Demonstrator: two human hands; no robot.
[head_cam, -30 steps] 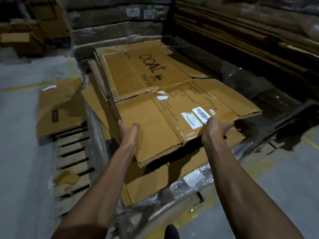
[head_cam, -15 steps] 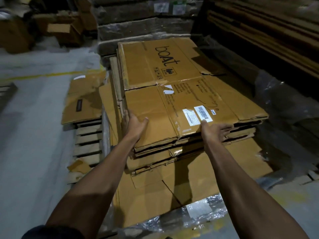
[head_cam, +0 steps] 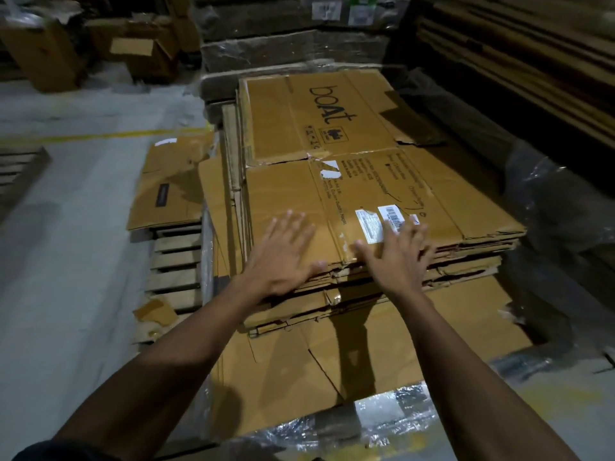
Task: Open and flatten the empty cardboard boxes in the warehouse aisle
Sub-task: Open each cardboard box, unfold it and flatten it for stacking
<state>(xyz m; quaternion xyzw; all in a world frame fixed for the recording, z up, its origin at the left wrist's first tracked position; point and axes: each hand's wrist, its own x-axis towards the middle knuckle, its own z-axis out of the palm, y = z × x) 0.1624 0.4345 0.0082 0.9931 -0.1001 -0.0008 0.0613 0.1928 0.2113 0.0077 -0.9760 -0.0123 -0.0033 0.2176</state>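
A flattened brown cardboard box (head_cam: 359, 168) printed "boAt" lies on top of a stack of flattened boxes (head_cam: 382, 281). It carries white barcode labels (head_cam: 382, 221) near its front edge. My left hand (head_cam: 283, 254) lies flat on the box's near left part, fingers spread and straight. My right hand (head_cam: 399, 254) hovers or presses at the near edge beside the labels, fingers spread; it is motion-blurred, so contact is unclear.
A wooden pallet (head_cam: 176, 261) with another flattened box (head_cam: 166, 191) sits to the left. Plastic wrap (head_cam: 382, 424) lies under the stack's front. Wrapped cardboard bundles (head_cam: 293, 48) stand behind, loose boxes (head_cam: 133, 51) at far left, planks (head_cam: 532, 61) at right.
Both hands let go of the box's front edge after lowering it onto the stack. They now lie spread on its top surface.
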